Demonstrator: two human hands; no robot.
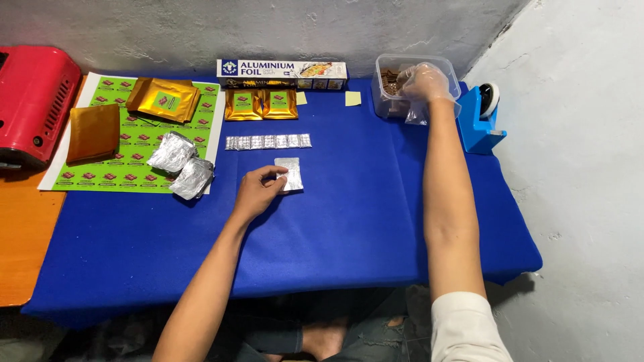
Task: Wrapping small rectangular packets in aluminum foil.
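My left hand (258, 190) rests on the blue cloth and pinches the left edge of a small sheet of foil (290, 173) lying flat on it. My right hand (422, 82), in a thin clear plastic glove, reaches into a clear plastic tub (388, 100) of brown pieces at the back right; whether it grips a piece is hidden. A row of small foil-wrapped pieces (268, 141) lies just beyond the sheet.
A long foil box (282, 72) and two gold pouches (261, 104) sit at the back. On a green label sheet (134, 161) lie more gold pouches (163, 98), a brown pouch (93, 132) and two foil packets (181, 164). Red appliance (30, 100) left, blue tape dispenser (484, 114) right.
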